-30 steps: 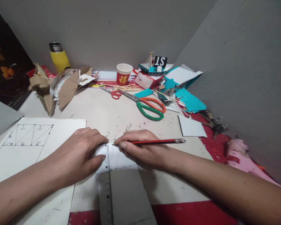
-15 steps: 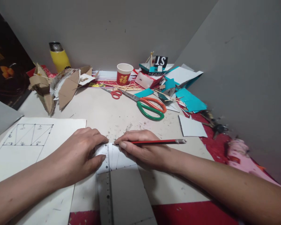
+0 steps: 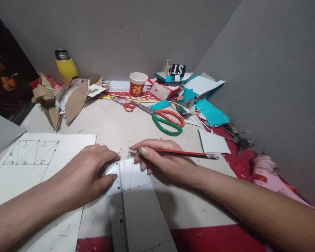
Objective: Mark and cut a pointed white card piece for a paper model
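A clear ruler [image 3: 120, 210] lies lengthwise along a narrow strip of card [image 3: 144, 213], whose far end is white with several pencil lines and whose nearer part looks grey. My left hand [image 3: 93, 175] presses on the far end of the ruler, thumb and fingers closed over it and the card's edge. A red and black pencil [image 3: 178, 153] is pinched in my right hand [image 3: 168, 161], its tip just beyond the card's far edge, off the drawn lines. Under my left forearm is a large white sheet [image 3: 60, 227] with a ruled, labelled drawing.
Beyond my hands lie big scissors [image 3: 168, 122] with orange and green handles and small red scissors [image 3: 128, 106]. A paper cup [image 3: 137, 85], a yellow bottle [image 3: 67, 68], cardboard pieces [image 3: 77, 103], teal scraps [image 3: 212, 112] and a white card piece [image 3: 214, 141] stand or lie around.
My right hand has lifted the pencil away from the ruler's edge, uncovering more of the drawn lines. My left hand stays on the ruler.
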`<action>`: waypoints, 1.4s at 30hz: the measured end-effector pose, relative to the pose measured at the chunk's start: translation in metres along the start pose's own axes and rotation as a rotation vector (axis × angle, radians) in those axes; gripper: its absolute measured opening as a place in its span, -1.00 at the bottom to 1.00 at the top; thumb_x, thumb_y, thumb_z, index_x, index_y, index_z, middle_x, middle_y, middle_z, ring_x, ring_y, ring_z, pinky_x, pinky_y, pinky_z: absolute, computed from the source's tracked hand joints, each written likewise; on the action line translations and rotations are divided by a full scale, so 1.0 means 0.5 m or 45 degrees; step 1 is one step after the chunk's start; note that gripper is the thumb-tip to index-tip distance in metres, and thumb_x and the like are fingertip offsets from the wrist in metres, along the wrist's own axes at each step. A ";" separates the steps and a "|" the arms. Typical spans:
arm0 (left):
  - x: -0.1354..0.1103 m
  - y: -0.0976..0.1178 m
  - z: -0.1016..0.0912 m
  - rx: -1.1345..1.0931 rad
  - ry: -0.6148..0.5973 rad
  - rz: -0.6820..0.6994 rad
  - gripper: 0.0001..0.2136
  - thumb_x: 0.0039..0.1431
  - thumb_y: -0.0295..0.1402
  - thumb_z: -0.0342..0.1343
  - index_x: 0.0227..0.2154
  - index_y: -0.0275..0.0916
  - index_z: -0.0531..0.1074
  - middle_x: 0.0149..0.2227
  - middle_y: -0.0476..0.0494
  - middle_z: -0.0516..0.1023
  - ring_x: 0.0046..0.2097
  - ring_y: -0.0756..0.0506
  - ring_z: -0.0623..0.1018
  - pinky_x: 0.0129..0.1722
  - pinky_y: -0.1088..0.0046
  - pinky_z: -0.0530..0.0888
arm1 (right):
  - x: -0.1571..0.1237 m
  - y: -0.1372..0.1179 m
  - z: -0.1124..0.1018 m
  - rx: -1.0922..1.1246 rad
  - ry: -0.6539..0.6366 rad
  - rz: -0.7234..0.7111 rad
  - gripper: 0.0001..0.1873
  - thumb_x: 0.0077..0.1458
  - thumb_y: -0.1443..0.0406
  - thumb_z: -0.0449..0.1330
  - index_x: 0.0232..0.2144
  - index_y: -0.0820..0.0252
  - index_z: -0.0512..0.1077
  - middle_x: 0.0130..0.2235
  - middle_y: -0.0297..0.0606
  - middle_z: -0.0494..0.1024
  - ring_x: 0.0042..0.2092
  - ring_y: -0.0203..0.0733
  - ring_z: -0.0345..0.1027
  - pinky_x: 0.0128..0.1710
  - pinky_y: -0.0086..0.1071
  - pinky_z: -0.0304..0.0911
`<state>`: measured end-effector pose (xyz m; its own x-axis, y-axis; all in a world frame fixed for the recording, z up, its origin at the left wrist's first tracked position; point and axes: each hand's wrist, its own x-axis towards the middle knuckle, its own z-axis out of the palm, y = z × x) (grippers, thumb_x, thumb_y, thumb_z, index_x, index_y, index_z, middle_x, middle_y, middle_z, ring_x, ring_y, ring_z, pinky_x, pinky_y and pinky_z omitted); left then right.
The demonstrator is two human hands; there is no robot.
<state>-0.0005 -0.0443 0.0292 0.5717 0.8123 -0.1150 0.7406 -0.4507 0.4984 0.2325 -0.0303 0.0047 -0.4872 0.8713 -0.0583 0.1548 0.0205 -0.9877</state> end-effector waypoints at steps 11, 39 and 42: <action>0.000 0.006 -0.014 -0.649 -0.073 -0.269 -0.81 0.09 -0.32 0.11 -0.21 -0.15 0.45 -0.38 -0.01 0.42 -0.33 -0.09 0.42 -0.34 0.39 0.34 | 0.002 0.002 -0.002 -0.145 0.164 -0.182 -0.69 0.29 0.19 0.08 -0.13 0.25 0.53 -0.25 -0.16 0.65 -0.28 -0.24 0.50 -0.32 -0.37 0.40; -0.012 0.024 -0.017 -1.203 0.650 -0.463 -0.73 0.08 -0.16 0.31 -0.18 -0.09 0.51 -0.38 0.03 0.63 -0.30 -0.06 0.59 -0.30 0.51 0.48 | -0.013 -0.038 -0.009 -0.123 -0.078 0.040 -0.88 0.03 0.24 0.30 -0.40 0.19 0.53 -0.46 -0.31 0.53 -0.43 -0.28 0.36 -0.43 -0.41 0.30; -0.001 0.013 -0.025 -0.980 0.599 -0.415 -0.71 0.16 -0.11 0.20 -0.13 -0.13 0.49 -0.31 -0.02 0.62 -0.24 -0.10 0.58 -0.24 0.42 0.46 | -0.001 -0.034 -0.019 -0.062 0.115 -0.001 -0.87 0.08 0.24 0.27 -0.39 0.19 0.47 -0.48 -0.35 0.51 -0.47 -0.32 0.32 -0.45 -0.42 0.27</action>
<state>-0.0006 -0.0430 0.0434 0.0538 0.9958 -0.0745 0.3075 0.0545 0.9500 0.2382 -0.0263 0.0227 -0.4083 0.9119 -0.0419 0.1974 0.0434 -0.9794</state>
